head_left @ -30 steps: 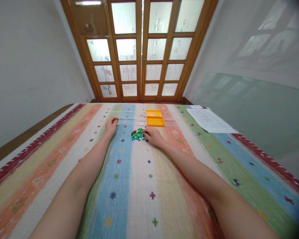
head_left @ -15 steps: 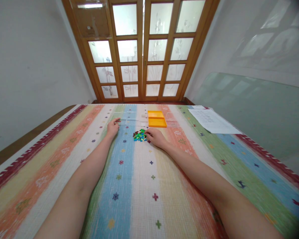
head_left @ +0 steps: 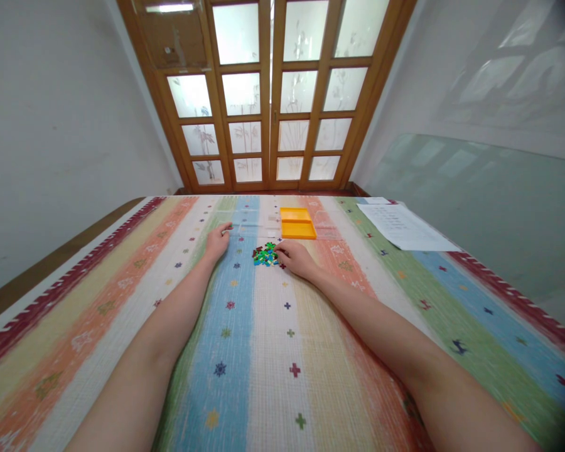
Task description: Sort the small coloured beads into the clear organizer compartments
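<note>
Home rm, wooden glazed doors (head_left: 268, 94), striped woven tablecloth (head_left: 263, 351), plain walls

Left hand (head_left: 218, 241) seemingly a touch nearer the coloured pieces (head_left: 265, 255).

Open striped tablecloth (head_left: 263, 351) fills the near half. Ahead, the pile of small coloured pieces (head_left: 265, 255) and the orange tray (head_left: 298, 235) (just behind it) block the middle.

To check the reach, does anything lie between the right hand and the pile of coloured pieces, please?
Nothing visible does: the right hand lies at the pile of coloured pieces, fingers at its edge.
</note>
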Action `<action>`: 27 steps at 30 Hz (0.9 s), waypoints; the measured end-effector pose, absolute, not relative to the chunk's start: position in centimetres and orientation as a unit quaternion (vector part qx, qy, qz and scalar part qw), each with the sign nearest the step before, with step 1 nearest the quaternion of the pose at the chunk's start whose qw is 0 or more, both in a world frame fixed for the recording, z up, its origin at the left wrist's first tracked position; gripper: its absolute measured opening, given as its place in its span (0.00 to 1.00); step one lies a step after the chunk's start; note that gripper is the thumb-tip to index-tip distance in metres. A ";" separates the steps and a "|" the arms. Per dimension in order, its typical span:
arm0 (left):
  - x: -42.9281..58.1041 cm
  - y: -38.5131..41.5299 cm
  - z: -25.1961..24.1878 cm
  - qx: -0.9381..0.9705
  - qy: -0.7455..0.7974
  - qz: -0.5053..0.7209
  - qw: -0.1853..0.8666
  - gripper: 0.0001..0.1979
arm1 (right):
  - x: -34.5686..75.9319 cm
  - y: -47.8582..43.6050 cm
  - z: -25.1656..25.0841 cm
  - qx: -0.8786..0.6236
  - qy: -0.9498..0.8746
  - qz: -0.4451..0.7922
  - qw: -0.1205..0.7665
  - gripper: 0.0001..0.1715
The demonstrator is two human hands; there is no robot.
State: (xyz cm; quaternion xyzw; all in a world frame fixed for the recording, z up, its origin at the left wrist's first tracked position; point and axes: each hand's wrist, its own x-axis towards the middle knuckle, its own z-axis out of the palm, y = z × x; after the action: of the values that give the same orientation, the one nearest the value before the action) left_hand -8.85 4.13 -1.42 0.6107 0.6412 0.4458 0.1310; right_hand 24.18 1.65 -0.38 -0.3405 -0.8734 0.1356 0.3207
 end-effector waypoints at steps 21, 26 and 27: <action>-5.7 2.5 -0.3 0.737 0.567 0.363 0.064 0.21 | 21.8 -2.0 1.2 -0.195 -0.949 -0.001 0.246 0.15; -4.3 1.7 0.4 0.777 0.540 0.314 0.075 0.19 | 22.0 -2.0 1.3 -0.171 -0.950 0.041 0.258 0.11; -4.1 1.6 0.4 0.784 0.534 0.307 0.077 0.19 | 21.9 -2.0 1.3 -0.168 -0.950 0.045 0.260 0.10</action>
State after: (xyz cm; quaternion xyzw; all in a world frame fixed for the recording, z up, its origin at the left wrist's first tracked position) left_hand -4.09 1.55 0.42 0.7842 0.5337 0.3070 0.0768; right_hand 21.92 -1.96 1.28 -0.1684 -0.9499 0.0453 0.2595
